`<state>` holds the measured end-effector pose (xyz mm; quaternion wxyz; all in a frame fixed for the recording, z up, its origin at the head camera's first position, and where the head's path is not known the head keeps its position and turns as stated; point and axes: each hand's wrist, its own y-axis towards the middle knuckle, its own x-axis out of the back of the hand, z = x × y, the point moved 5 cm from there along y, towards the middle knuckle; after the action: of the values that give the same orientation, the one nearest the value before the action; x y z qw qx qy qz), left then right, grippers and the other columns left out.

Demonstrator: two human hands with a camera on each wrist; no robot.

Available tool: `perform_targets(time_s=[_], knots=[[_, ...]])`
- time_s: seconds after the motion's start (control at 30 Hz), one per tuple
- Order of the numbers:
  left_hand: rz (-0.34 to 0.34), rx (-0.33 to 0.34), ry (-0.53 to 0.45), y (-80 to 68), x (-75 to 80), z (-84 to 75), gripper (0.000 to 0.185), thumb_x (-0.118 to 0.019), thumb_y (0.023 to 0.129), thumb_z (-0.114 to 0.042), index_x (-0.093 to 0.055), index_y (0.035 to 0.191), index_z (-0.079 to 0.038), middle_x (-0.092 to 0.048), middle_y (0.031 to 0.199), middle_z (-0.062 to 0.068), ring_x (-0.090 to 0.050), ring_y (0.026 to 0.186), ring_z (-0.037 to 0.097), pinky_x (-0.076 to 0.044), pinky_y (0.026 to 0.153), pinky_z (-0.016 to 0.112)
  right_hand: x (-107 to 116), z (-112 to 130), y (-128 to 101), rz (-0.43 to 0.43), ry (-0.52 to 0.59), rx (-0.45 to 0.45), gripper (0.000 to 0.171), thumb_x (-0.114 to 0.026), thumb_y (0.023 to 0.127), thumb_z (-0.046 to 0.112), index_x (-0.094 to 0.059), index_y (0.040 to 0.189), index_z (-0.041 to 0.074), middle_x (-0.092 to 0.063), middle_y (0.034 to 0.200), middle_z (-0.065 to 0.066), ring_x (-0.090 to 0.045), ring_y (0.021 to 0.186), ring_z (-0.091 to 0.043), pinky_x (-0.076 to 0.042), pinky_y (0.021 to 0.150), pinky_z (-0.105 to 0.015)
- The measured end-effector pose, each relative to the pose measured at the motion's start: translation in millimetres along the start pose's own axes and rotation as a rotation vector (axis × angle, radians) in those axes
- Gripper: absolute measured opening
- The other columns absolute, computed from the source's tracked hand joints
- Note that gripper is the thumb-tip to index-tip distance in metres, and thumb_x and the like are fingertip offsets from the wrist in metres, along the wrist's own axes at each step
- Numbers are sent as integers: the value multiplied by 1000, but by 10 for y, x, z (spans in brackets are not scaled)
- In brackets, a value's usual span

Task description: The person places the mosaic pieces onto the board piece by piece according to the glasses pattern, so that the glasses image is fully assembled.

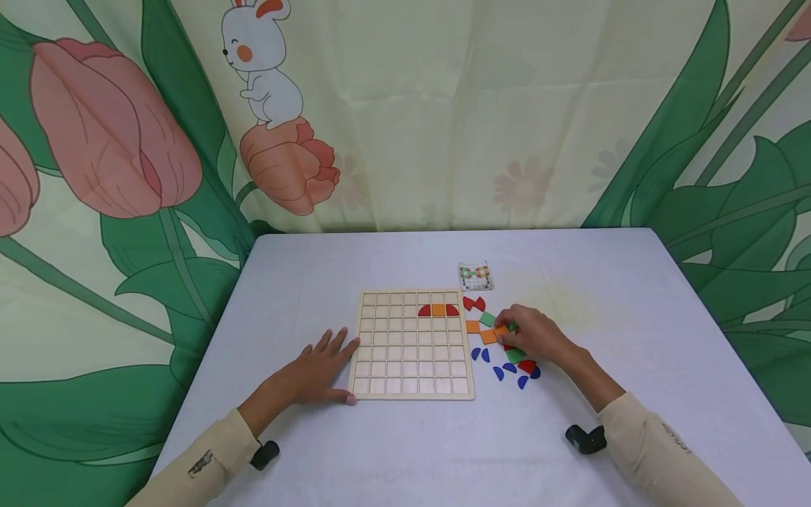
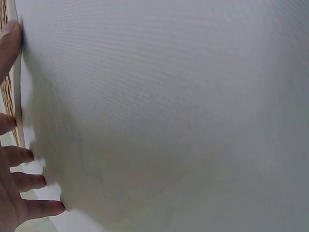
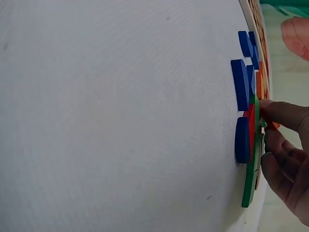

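- my left hand (image 1: 317,370) lies flat on the white table (image 1: 633,317), fingers spread, thumb against the wooden grid board's (image 1: 412,359) left edge
- my right hand (image 1: 532,338) pinches an orange square tile (image 1: 495,334) in the loose pile just right of the board
- blue half-round pieces (image 1: 507,367) sit beside it, pattern card (image 1: 476,276) further back

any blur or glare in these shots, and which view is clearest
Head view is clearest: even soft light, no glare, the wooden grid board sharp. Left wrist view is mostly blank tablecloth, with the left hand soft at the frame edge. Right wrist view is tilted, blue pieces close and slightly soft.
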<state>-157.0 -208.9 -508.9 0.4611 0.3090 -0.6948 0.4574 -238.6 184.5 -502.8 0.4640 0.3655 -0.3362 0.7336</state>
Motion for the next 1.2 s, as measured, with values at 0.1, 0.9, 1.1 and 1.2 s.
perform_targets(time_s=[0.1, 0.9, 1.1, 1.2], knots=[[-2, 2, 6, 6, -2, 7, 109, -67, 78, -74, -24, 161, -18, -15, 168, 17, -15, 153, 46, -30, 112, 69, -8, 11, -8, 5, -3, 27, 22, -77, 89, 14, -74, 110, 11, -70, 109, -8, -62, 98, -24, -59, 86, -39], [-16, 12, -2, 13, -19, 13, 110, -69, 77, -73, -25, 160, -18, -17, 168, 18, -15, 153, 46, -30, 111, 70, 16, 88, 22, 18, 234, 42, 28, -74, 92, 21, -72, 119, 12, -62, 86, -2, -57, 65, -19, -52, 55, -27], [-18, 8, 14, 16, -38, 21, 110, -67, 77, -75, -25, 161, -19, -16, 168, 17, -15, 153, 46, -31, 111, 69, -22, 111, 21, 44, 277, 33, 31, -71, 94, 18, -70, 124, 12, -63, 89, -2, -61, 63, -20, -56, 57, -29], [-17, 6, 7, 16, -34, 19, 109, -67, 77, -75, -24, 161, -19, -16, 168, 17, -15, 153, 46, -30, 111, 70, -27, 127, 22, 47, 272, 39, 32, -71, 93, 16, -70, 125, 13, -63, 90, -2, -60, 63, -20, -55, 57, -29]])
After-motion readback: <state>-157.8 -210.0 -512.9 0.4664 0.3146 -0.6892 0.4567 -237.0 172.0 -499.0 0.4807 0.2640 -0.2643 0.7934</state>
